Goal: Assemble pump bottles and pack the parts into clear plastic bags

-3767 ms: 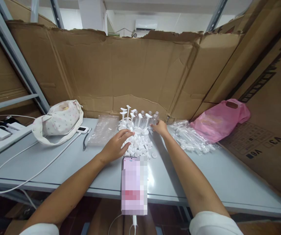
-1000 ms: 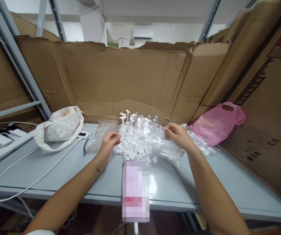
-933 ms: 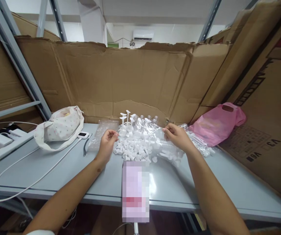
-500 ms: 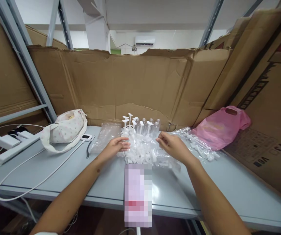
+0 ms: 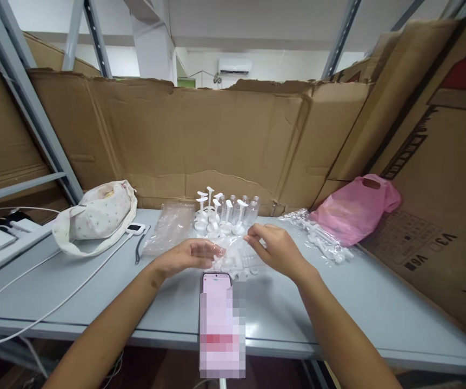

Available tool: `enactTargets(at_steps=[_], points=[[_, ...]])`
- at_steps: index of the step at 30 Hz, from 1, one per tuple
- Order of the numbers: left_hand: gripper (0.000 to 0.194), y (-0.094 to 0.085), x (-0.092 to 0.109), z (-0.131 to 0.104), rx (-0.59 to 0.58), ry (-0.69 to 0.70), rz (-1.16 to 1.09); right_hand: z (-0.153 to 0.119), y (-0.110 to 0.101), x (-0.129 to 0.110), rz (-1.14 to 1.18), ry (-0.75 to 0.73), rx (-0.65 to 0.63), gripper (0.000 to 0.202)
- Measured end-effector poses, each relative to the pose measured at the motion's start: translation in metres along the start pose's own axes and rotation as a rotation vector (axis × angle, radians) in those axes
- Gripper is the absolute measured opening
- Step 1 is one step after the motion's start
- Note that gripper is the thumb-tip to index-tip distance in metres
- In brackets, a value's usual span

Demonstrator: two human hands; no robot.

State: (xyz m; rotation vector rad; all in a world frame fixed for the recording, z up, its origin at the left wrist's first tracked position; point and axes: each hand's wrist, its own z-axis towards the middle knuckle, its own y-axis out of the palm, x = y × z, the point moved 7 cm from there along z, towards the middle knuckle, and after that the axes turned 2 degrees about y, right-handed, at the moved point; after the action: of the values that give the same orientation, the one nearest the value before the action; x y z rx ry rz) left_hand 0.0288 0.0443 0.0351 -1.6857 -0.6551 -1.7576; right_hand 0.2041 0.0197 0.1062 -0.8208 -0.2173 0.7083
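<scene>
Both hands pinch a clear bag (image 5: 239,256) of white caps: left hand (image 5: 188,256) near side, right hand (image 5: 275,248) far right

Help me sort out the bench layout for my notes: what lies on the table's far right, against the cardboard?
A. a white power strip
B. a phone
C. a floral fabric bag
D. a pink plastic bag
D: the pink plastic bag lies at the far right against the cardboard, while the floral fabric bag sits at the left.
</scene>
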Motion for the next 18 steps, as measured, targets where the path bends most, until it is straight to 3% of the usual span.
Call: enactTargets(at_steps=[5, 10, 14, 18], points=[[0.047, 0.007, -0.003, 0.002, 0.007, 0.012, 0.129, 0.0, -0.008, -0.028, -0.123, -0.206, 0.155, 0.023], [0.065, 0.017, -0.007, 0.0, 0.004, -0.042, 0.115, 0.003, -0.012, -0.04, -0.199, -0.257, 0.234, 0.023], [0.07, 0.011, 0.004, -0.001, 0.144, 0.004, 0.04, 0.003, -0.026, -0.02, -0.139, -0.098, 0.277, 0.008], [0.076, -0.012, 0.011, -0.003, 0.313, 0.063, -0.127, -0.01, -0.044, 0.033, 0.082, 0.243, 0.456, 0.035]])
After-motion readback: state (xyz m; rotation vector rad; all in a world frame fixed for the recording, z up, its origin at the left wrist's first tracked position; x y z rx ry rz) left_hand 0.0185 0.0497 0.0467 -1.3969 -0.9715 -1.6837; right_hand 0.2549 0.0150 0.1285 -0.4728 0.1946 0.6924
